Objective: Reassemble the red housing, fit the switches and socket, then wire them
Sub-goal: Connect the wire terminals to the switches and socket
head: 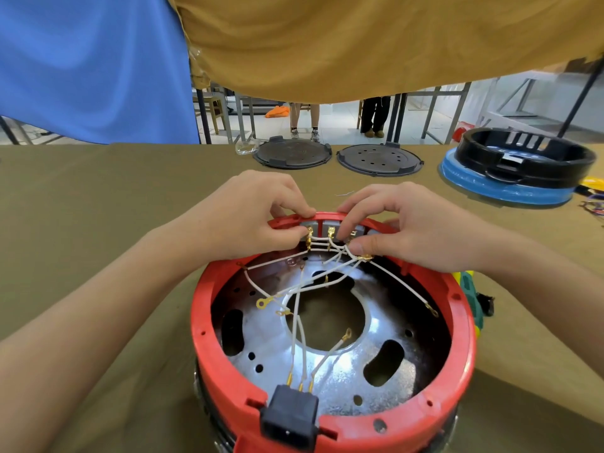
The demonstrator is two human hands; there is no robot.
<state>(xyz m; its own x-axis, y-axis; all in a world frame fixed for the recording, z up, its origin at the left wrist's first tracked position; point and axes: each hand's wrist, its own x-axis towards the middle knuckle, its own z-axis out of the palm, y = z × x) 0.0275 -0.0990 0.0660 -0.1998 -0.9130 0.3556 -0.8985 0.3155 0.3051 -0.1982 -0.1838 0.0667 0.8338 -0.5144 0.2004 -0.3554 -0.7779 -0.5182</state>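
Hands (248, 217) (405, 223) pinch white wires (322, 243) at housing (209, 308) top-centre; tugging could unseat a spade terminal (331, 231)

The near bottom of the red housing (330, 416) is cut off by the lower edge. The switch bodies on its far wall are covered by the left hand (243, 220) and the right hand (415, 227), so their seating cannot be judged. A green tool (472, 289) is largely hidden behind the housing. Coloured wires (593, 204) are cropped at the right edge, and the two standing people are screened above the legs by the tan cloth (359, 44).
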